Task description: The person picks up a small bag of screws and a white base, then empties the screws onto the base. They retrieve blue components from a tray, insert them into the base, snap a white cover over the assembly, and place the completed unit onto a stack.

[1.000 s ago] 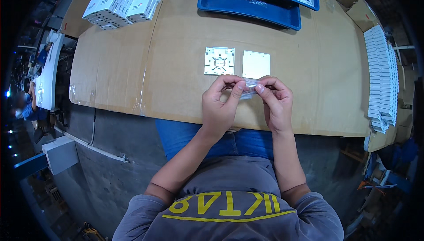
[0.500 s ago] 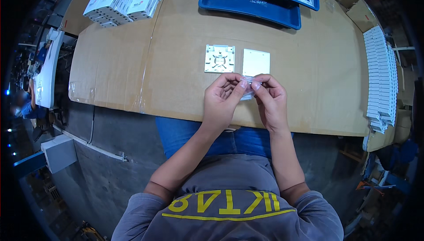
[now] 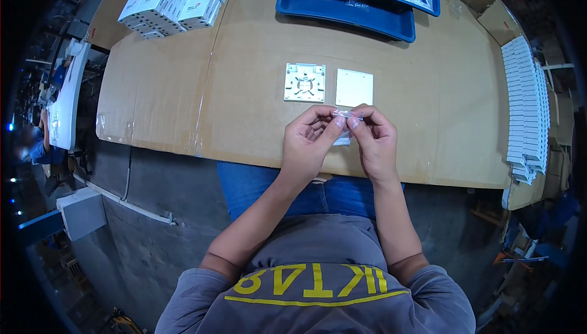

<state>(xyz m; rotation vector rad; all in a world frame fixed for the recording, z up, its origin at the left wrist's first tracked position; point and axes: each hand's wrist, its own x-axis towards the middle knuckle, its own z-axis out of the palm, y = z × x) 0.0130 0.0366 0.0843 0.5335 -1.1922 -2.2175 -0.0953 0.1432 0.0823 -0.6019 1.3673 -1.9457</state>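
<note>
A small clear plastic bag (image 3: 343, 134) is showing crumpled film above a whitish lower part. The brown surface (image 3: 244, 101) is stretching left and right of it, its near edge passing beneath the wrists. The left hand (image 3: 307, 144) is pinching the bag's left side, grip closed; the right hand (image 3: 377, 147) is likewise pinching its right, the bag hanging between.

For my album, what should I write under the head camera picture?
Left hand and right hand pinch a clear plastic packet near a plain white square.
</note>
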